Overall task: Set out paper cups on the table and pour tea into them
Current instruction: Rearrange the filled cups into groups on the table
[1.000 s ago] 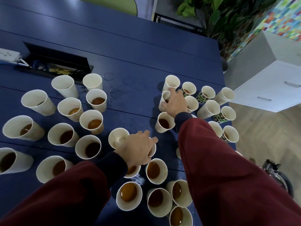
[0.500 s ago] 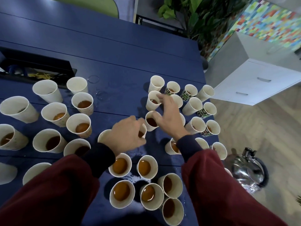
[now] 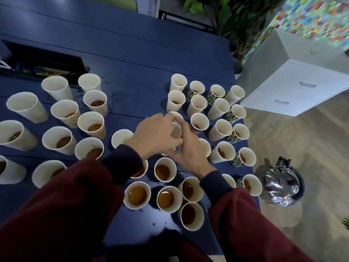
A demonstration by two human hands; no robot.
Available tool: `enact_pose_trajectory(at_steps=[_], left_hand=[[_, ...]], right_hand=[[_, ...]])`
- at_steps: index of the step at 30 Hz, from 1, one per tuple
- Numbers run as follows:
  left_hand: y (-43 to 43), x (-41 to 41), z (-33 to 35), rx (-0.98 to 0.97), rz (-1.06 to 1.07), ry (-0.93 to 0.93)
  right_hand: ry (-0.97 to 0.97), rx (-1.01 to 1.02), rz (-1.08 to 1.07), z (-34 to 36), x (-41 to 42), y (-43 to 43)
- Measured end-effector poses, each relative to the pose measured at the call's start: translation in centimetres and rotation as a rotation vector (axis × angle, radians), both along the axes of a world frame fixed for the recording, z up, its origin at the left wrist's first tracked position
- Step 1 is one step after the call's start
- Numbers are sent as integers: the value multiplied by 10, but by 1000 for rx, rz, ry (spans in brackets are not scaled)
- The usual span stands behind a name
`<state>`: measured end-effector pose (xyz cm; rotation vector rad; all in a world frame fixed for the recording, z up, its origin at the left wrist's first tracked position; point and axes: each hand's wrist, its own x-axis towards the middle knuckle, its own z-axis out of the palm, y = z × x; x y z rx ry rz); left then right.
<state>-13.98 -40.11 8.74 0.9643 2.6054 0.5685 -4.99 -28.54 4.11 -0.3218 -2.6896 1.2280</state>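
Note:
Many white paper cups stand on the dark blue table [image 3: 143,59], most with brown tea in them. My left hand [image 3: 154,135] and my right hand [image 3: 187,152] meet at the table's middle, both closed around one paper cup [image 3: 174,127] that is tilted on its side between them. A tea-filled cup [image 3: 165,171] stands just below my hands. An empty cup [image 3: 121,138] stands left of my left wrist. A group of patterned and plain cups [image 3: 219,108] fills the right side. What the held cup contains is hidden.
A steel kettle [image 3: 281,184] sits on the floor by the table's right edge. A black cable tray [image 3: 43,63] is sunk into the table at the left. A white drawer cabinet [image 3: 294,87] and a plant [image 3: 226,14] stand beyond. Spilled liquid [image 3: 162,222] wets the near edge.
My right hand has drawn back from the far cups to the middle. My left hand has moved up to meet it, and both now grip one tilted cup.

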Motion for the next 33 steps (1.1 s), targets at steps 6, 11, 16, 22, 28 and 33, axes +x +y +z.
enact_pose_trajectory(at_steps=[6, 11, 16, 22, 28, 33], left_hand=[[-8, 24, -5, 175, 25, -148], [-20, 39, -24, 0, 88, -103], [-28, 65, -52, -231, -35, 11], [-24, 81, -68, -252, -27, 99], [-18, 85, -70, -242, 18, 106], [-11, 86, -71, -263, 60, 89]], right_hand=[[-48, 123, -10, -3, 11, 18], [-127, 241, -20, -21, 7, 31], [-203, 342, 54, -36, -3, 29], [-256, 378, 94, -48, -15, 23], [-281, 347, 104, -50, -16, 23], [-315, 314, 111, -51, -15, 30]])
